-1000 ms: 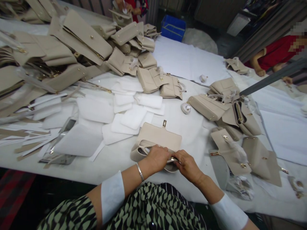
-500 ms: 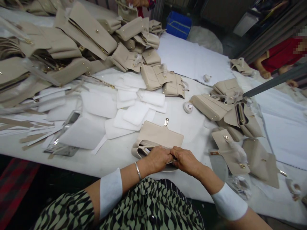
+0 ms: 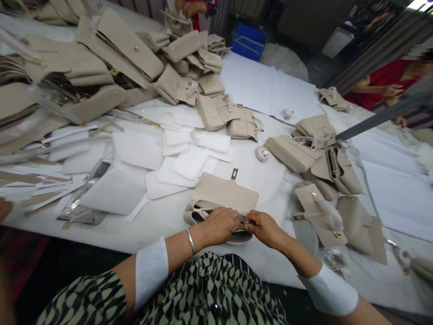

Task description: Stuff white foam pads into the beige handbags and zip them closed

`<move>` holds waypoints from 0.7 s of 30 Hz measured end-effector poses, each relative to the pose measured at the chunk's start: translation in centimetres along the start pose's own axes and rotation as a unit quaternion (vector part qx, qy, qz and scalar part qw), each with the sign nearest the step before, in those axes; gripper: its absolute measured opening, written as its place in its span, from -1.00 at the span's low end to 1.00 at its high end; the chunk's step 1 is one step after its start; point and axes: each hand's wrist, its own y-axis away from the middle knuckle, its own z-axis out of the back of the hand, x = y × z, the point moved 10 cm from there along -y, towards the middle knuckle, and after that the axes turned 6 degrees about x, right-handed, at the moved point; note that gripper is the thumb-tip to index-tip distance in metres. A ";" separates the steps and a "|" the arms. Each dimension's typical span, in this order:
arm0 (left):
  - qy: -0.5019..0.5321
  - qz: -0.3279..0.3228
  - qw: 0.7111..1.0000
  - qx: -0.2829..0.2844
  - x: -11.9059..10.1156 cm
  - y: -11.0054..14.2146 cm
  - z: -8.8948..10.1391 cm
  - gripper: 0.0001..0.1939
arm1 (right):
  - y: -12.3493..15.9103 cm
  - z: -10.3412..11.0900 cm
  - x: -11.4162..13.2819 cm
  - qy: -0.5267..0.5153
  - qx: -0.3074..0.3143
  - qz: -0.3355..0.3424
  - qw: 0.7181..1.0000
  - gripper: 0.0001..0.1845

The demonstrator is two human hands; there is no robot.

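Note:
A beige handbag (image 3: 226, 192) lies in front of me, its flap folded back and a gold clasp plate (image 3: 234, 174) at the flap's far edge. Over the bag's open mouth, my left hand (image 3: 220, 224) is closed on the rim near the middle. My right hand (image 3: 264, 228) pinches at the right end of the mouth, where a bit of gold metal, perhaps a zip end, shows between the two hands. What exactly the right fingertips grip is too small to make out. Dark lining is visible inside the bag.
Beige bags (image 3: 128, 49) are heaped at the back left, with more bags (image 3: 324, 153) on the right. White padding sheets (image 3: 135, 149) and thin strips lie to the left. A blue crate (image 3: 248, 41) stands beyond the table. Co-workers' hands (image 3: 392, 90) show at the far side and left edge.
My right hand has drawn slightly apart from my left along the bag's mouth. A blurred hand of another person has come in at the left edge. The view has shifted slightly.

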 end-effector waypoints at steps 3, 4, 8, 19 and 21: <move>0.023 0.040 0.999 -0.016 0.6 -0.1 0.3 -0.86 | 0.7 0.6 0.9 0.009 -0.052 0.052 0.997 -0.84; 0.036 0.047 0.998 -0.022 0.6 -0.2 0.3 -0.86 | 0.9 0.5 1.1 0.006 -0.062 0.072 0.995 -0.82; 0.054 0.066 0.996 -0.033 0.3 -0.9 -0.1 -0.82 | 1.5 0.2 0.7 -0.048 -0.110 0.114 0.986 -0.82; -0.008 0.062 0.997 -0.054 -1.9 -2.0 0.6 -0.85 | 2.0 -1.0 -1.4 -0.004 -0.101 0.034 0.994 -0.75; -0.019 0.045 0.997 -0.057 -2.4 -2.0 0.5 -0.86 | 1.6 -1.1 -0.9 0.076 -0.099 0.019 0.992 -0.91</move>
